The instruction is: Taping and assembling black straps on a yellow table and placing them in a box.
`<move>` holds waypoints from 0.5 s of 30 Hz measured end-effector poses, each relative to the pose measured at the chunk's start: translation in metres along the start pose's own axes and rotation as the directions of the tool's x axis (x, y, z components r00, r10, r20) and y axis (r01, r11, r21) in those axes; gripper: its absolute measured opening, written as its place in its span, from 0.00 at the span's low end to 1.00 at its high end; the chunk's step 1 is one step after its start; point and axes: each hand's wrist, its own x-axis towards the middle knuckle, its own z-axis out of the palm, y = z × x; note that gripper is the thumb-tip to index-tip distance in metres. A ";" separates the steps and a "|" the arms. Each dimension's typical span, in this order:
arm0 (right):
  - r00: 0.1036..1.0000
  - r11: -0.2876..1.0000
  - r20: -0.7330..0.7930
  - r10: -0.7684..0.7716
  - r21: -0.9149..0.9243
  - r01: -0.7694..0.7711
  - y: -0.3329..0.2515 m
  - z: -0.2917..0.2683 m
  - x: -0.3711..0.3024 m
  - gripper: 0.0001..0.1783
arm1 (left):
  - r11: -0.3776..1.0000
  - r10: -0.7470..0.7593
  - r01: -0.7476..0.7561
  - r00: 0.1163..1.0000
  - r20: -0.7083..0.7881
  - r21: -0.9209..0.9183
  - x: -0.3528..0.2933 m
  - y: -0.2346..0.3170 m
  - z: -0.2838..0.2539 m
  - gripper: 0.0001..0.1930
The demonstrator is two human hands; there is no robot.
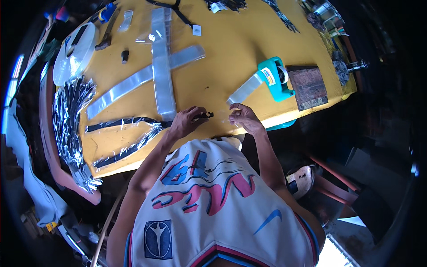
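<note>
My left hand (183, 123) is closed around a black strap (138, 119), whose dark end piece (205, 115) pokes out past the fingertips. To its right, near the table's front edge, my right hand (246, 120) has its fingers curled and pinched. A faint see-through scrap, which looks like clear tape (225, 118), shows at those fingertips. Just beyond the right hand stands a teal tape dispenser (276, 82), with a wide strip of clear film (244, 89) running from it toward the fingers. A second length of black strap (118, 156), partly in shiny wrapping, lies left of my left hand.
On the yellow table (218, 58), clear plastic sleeves (162, 80) lie crossed. Wrapped straps (71, 120) hang in a bundle over the left edge, below a large white reel (75, 53). A hammer (106, 35) and a dark plate (308, 87) also lie there.
</note>
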 end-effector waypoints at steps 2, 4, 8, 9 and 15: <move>1.000 1.000 -0.002 0.018 -0.015 -0.018 0.001 0.003 0.003 0.21 | 0.999 0.009 -0.009 1.000 -0.001 -0.033 -0.002 0.004 -0.004 0.13; 0.999 0.999 0.012 0.030 -0.023 -0.030 0.001 0.005 0.005 0.21 | 0.999 -0.003 0.003 1.000 0.009 -0.046 -0.003 0.007 -0.009 0.13; 0.999 0.995 0.037 0.030 -0.098 -0.026 -0.002 0.009 0.010 0.21 | 0.999 -0.003 0.004 1.000 0.024 -0.043 -0.004 0.011 -0.013 0.13; 0.997 0.995 0.054 0.051 -0.088 -0.047 0.000 0.010 0.012 0.21 | 0.999 -0.005 0.006 1.000 0.028 -0.045 -0.004 0.010 -0.013 0.13; 0.994 0.972 0.044 0.097 -0.221 -0.085 -0.003 0.017 0.020 0.22 | 0.994 -0.013 0.023 0.996 0.087 -0.108 -0.004 0.004 -0.014 0.12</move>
